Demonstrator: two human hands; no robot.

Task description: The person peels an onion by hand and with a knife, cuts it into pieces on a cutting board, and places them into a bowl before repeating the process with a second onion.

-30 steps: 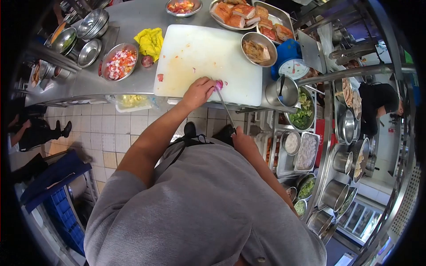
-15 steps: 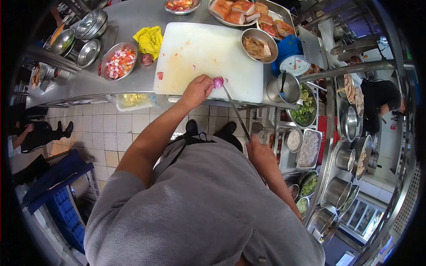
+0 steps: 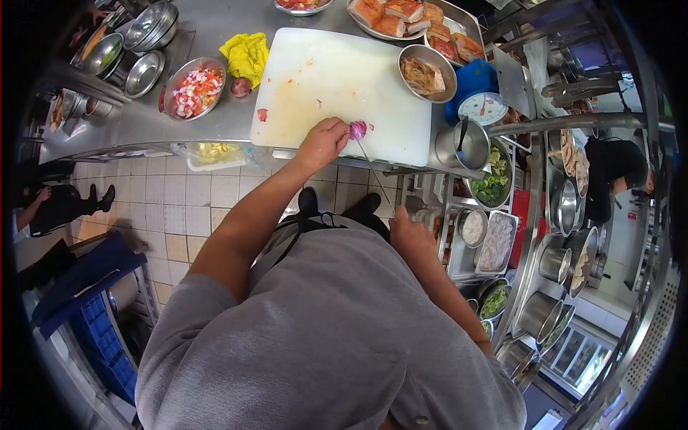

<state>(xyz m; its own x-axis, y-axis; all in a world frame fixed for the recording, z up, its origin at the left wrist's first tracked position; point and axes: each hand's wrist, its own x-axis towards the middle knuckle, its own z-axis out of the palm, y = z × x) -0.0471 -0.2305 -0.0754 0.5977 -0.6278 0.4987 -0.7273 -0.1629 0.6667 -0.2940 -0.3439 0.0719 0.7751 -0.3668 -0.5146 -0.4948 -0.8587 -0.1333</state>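
Note:
On the white cutting board [image 3: 337, 86], near its front edge, lies a piece of red onion [image 3: 357, 130]. The closed fingers of my left hand [image 3: 324, 142] press on the onion's left side. My right hand [image 3: 412, 236] is wrapped round the handle of a long knife [image 3: 374, 170], in front of the board's edge. The blade runs up and left, and its tip end meets the onion. Small red and purple scraps dot the board. To the left stands a bowl of chopped onion and tomato [image 3: 196, 91], with a whole red onion [image 3: 241, 87] beside it.
A yellow cloth [image 3: 246, 60] lies left of the board. A bowl of brown food [image 3: 428, 74] overlaps its right corner. Beyond are meat trays [image 3: 390, 17], a scale [image 3: 482, 108], a steel pot [image 3: 463, 147] and shelves. Other people stand at the far left and far right.
My right hand has moved slightly up and left, drawing the knife's handle nearer the board. The view has shifted a little. My left hand stays at the onion.

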